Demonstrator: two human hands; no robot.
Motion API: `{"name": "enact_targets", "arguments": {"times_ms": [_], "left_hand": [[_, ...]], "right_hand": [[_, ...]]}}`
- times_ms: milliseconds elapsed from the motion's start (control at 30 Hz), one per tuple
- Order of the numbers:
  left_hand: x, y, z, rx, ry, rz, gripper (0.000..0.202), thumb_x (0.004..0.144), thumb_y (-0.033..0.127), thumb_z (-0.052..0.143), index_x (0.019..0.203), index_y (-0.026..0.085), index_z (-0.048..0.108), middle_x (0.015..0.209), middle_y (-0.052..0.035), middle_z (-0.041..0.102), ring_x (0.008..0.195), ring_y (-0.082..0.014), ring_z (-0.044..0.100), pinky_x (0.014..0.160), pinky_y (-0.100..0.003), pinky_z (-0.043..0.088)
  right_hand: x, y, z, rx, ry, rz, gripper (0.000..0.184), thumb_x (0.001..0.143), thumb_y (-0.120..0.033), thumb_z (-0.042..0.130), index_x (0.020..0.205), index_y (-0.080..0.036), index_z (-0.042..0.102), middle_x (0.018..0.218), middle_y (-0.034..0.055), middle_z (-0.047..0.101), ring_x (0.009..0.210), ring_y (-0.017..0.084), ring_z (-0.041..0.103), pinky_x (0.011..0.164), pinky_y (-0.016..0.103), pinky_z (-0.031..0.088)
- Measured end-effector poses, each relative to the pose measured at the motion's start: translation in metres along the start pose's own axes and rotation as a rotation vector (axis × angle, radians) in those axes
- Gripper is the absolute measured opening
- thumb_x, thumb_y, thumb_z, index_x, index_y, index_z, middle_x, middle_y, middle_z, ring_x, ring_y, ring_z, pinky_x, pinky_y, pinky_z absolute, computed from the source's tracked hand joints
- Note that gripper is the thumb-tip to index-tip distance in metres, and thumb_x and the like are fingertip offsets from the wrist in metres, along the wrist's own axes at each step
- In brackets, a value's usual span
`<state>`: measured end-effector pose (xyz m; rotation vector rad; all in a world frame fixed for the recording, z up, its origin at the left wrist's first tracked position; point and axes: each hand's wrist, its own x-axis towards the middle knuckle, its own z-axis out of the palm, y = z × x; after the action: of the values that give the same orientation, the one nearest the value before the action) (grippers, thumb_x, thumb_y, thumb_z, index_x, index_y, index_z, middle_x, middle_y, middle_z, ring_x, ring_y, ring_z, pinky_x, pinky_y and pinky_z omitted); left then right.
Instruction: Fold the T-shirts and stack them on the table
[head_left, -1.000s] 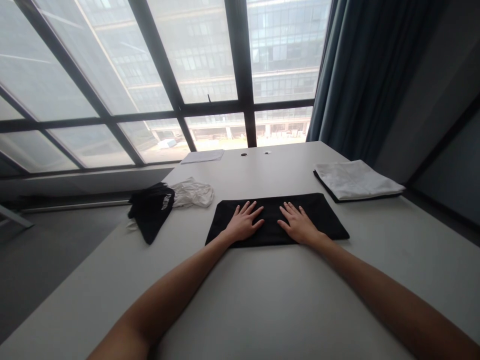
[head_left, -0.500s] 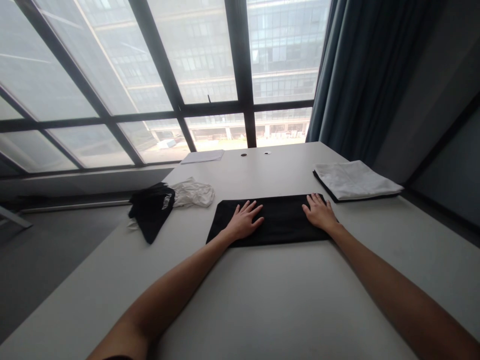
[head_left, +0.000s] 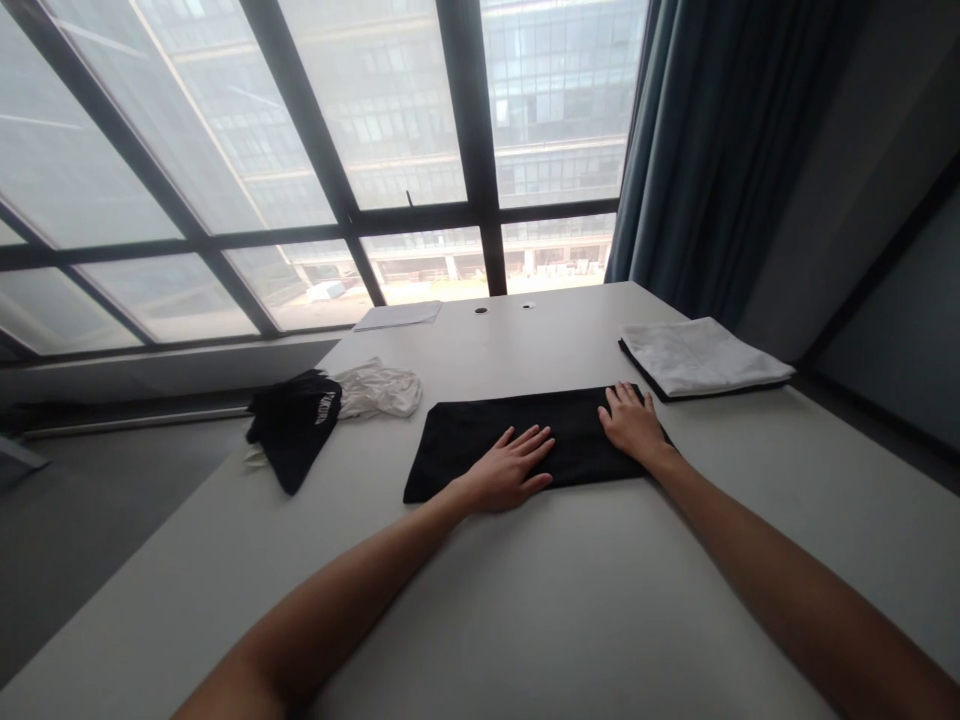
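Resting spread, empty fingers (head_left: 526,438) on black cloth (head_left: 454,440) laid lengthwise left-to-right on the worktop (head_left: 585,590), with left hand (head_left: 501,477) at middle front, right hand (head_left: 634,428) at right end.

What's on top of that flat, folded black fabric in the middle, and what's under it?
The left hand and right hand rest on the flat, folded black fabric. It lies on the white tabletop; anything directly beneath it is covered.
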<state>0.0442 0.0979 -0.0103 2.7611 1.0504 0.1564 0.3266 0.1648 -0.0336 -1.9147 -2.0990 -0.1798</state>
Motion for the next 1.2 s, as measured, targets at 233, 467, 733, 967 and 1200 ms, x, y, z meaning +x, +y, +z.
{"name": "enact_targets", "arguments": {"times_ms": [233, 467, 733, 967, 1200], "left_hand": [[0.001, -0.002, 0.001, 0.021, 0.011, 0.002, 0.068, 0.103, 0.061, 0.033, 0.161, 0.028, 0.019, 0.166, -0.0048, 0.016, 0.154, -0.024, 0.011, 0.124, -0.052, 0.008], [0.001, -0.004, 0.005, 0.025, 0.012, 0.003, 0.068, 0.103, 0.062, 0.032, 0.161, 0.029, 0.017, 0.166, -0.0044, 0.015, 0.154, -0.0232, 0.012, 0.124, -0.052, 0.008], [0.0, -0.003, 0.005, 0.009, 0.014, -0.005, 0.068, 0.103, 0.063, 0.031, 0.161, 0.03, 0.018, 0.167, -0.0026, 0.014, 0.154, -0.0242, 0.011, 0.124, -0.05, 0.006], [0.006, -0.024, -0.01, -0.088, 0.121, -0.165, 0.061, 0.105, 0.057, 0.026, 0.158, 0.026, 0.03, 0.164, -0.0033, 0.028, 0.153, -0.0212, 0.018, 0.124, -0.044, 0.015], [-0.004, -0.088, -0.01, 0.116, 0.183, -0.656, 0.062, 0.103, 0.055, 0.029, 0.155, 0.022, 0.036, 0.162, -0.0139, 0.031, 0.151, -0.0365, 0.021, 0.118, -0.063, 0.013]], "right_hand": [[-0.02, -0.052, -0.009, 0.244, -0.055, -0.433, 0.057, 0.102, -0.04, 0.032, 0.153, -0.015, 0.04, 0.162, 0.011, 0.031, 0.152, 0.023, 0.022, 0.122, 0.047, 0.018], [-0.017, -0.045, 0.007, 0.191, -0.227, -0.384, 0.067, 0.102, -0.053, 0.027, 0.155, -0.014, 0.035, 0.164, 0.0114, 0.025, 0.153, 0.024, 0.019, 0.123, 0.051, 0.014], [0.012, 0.021, 0.014, 0.028, -0.132, -0.032, 0.061, 0.103, -0.044, 0.028, 0.153, -0.012, 0.038, 0.162, 0.0141, 0.031, 0.151, 0.026, 0.024, 0.121, 0.053, 0.016], [0.011, 0.023, 0.018, 0.019, -0.126, -0.036, 0.061, 0.102, -0.044, 0.029, 0.152, -0.01, 0.039, 0.161, 0.0149, 0.033, 0.15, 0.026, 0.025, 0.121, 0.052, 0.016], [0.011, 0.021, 0.015, 0.031, -0.135, -0.026, 0.06, 0.102, -0.044, 0.031, 0.152, -0.012, 0.04, 0.161, 0.0152, 0.033, 0.15, 0.026, 0.025, 0.121, 0.053, 0.017]]}}
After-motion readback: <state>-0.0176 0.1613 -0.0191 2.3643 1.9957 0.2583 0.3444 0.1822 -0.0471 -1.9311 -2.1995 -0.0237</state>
